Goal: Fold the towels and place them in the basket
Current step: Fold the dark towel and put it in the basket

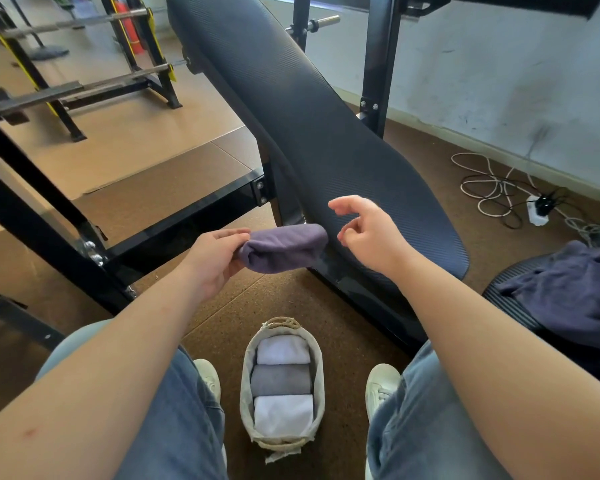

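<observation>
A rolled purple towel (284, 249) is being held out above the basket (246, 382).
Nearest, on the floor (219, 327), three folded towels (280, 379) are being kept side by side in the basket: white, grey, white. Further out, the purple towel is being pinched at its left end by the left hand (215, 261), with the rest jutting rightward from the grip. The right hand (371, 233) is being held loose and empty just beside the towel's free end, apart from it. Beyond, the bench pad (309, 116) is being partly covered by the towel.

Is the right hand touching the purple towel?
Apart. The head view shows a strip of dark bench between the right hand and the towel; only the left hand holds it.
</observation>
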